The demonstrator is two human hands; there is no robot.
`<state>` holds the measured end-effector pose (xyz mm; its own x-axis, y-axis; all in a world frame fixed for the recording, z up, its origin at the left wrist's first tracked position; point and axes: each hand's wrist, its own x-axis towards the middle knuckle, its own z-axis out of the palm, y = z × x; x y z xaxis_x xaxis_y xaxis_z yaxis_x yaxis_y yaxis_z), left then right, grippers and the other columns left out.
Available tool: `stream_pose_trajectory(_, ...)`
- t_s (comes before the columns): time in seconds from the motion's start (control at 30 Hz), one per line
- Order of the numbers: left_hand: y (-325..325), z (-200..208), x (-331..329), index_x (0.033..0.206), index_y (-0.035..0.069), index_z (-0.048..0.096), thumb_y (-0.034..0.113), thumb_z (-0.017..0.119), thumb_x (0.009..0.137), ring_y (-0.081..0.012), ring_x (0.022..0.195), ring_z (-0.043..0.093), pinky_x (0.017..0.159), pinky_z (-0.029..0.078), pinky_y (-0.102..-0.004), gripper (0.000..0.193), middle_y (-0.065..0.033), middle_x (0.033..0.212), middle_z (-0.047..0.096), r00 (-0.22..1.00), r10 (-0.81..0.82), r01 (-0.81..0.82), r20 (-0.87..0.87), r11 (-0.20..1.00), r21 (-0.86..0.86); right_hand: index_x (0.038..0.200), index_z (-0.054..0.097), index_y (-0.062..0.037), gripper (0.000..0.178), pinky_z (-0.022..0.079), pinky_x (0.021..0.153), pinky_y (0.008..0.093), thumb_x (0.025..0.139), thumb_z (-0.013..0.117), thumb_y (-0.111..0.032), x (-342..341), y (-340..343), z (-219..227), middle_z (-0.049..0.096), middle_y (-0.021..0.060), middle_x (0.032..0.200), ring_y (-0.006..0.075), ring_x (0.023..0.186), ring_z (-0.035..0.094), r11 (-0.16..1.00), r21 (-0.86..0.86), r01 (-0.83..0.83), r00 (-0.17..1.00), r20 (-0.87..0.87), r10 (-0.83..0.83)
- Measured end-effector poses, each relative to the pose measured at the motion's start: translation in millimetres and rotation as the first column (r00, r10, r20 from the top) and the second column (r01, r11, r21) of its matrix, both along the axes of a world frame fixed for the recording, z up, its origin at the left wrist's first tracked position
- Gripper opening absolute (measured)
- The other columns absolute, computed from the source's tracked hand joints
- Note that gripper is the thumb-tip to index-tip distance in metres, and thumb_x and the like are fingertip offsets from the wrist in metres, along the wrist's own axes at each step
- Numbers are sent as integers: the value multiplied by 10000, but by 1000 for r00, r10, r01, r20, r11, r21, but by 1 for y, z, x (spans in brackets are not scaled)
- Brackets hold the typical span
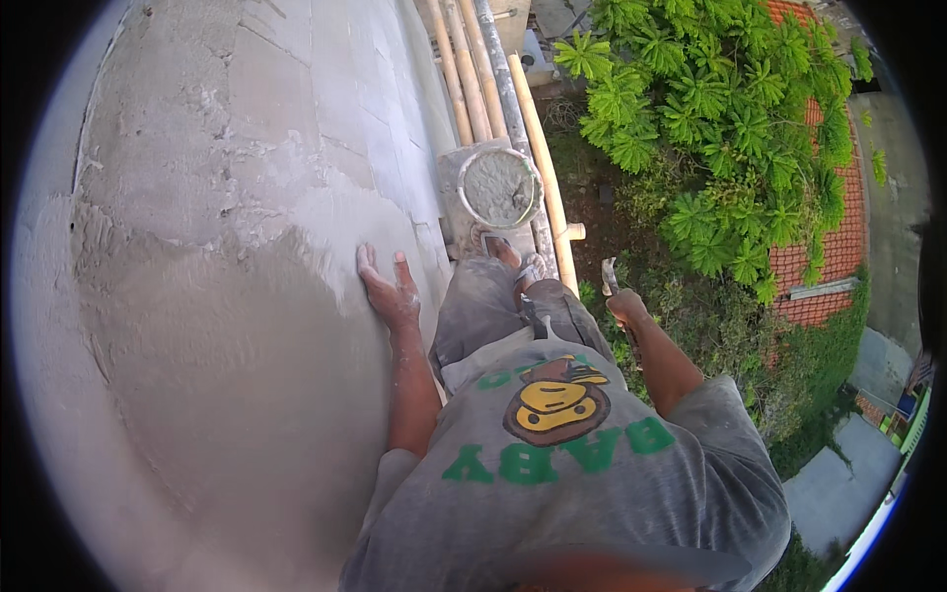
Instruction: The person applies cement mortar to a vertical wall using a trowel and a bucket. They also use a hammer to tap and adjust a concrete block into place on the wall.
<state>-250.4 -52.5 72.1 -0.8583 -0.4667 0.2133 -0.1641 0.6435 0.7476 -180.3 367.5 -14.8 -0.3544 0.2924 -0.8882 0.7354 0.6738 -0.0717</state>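
My left hand (392, 293) is open beside the grey plastered wall (227, 365), thumb apart from the fingers. Pale smears mark its skin, and whether the palm presses on the wall I cannot tell. Held out to the right, away from the wall, my right hand (627, 306) is closed round a mortar-smeared hand tool (610, 276), whose narrow end sticks up past the fist. The tool's full shape is hidden. Ahead of my feet a round bucket (462, 187) of wet grey mortar (498, 185) stands on a board. Wet, darker plaster covers the wall's nearer part.
Bamboo poles (538, 158) run along the right edge of the narrow platform where my feet (505, 253) stand. Beyond them is a drop to green trees (710, 148), a red tiled roof (838, 197) and ground far below. The wall closes off the left side.
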Motion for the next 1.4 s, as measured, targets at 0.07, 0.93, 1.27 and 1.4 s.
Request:
stream_pose_trajectory(0.07, -4, -6, -1, 1361, -39, 354, 253, 639, 911, -359, 1252, 503, 1064, 384, -420, 607, -263, 1334, 499, 1000, -17, 18, 10, 998, -58, 865, 674, 96, 300, 526, 539, 430, 810, 492, -136, 23, 6, -3, 657, 202, 647, 310, 575, 679, 999, 0, -33, 998, 61, 33)
stream_pose_trajectory(0.93, -11, -37, -148, 1299, -107, 446, 521, 635, 858, -416, 1207, 501, 1031, 391, -460, 791, -291, 1281, 516, 887, -125, 242, 445, 946, -216, 1001, 705, -3, 292, 556, 659, 414, 815, 593, -200, 160, -39, -20, 710, 185, 909, 290, 744, 708, 893, 21, 449, 883, 145, -447)
stream_pose_trajectory(1.27, -46, -64, -166, 1308, -78, 457, 401, 637, 896, -404, 1195, 501, 1018, 404, -441, 656, -284, 1270, 514, 716, -241, 531, 655, 798, -287, 1231, 625, -78, 479, 466, 957, 449, 898, 527, -407, 168, -97, -70, 629, 162, 1241, 322, 1136, 611, 778, 111, 618, 732, 280, -621)
stream_pose_trajectory(1.4, -45, -89, -181, 1297, -68, 475, 399, 627, 904, -397, 1182, 506, 995, 415, -442, 629, -277, 1273, 517, 679, -250, 568, 691, 774, -278, 1283, 593, -82, 579, 392, 1040, 468, 917, 453, -508, 179, -103, -108, 549, 169, 1355, 331, 1274, 510, 725, 9, 688, 684, 326, -653)
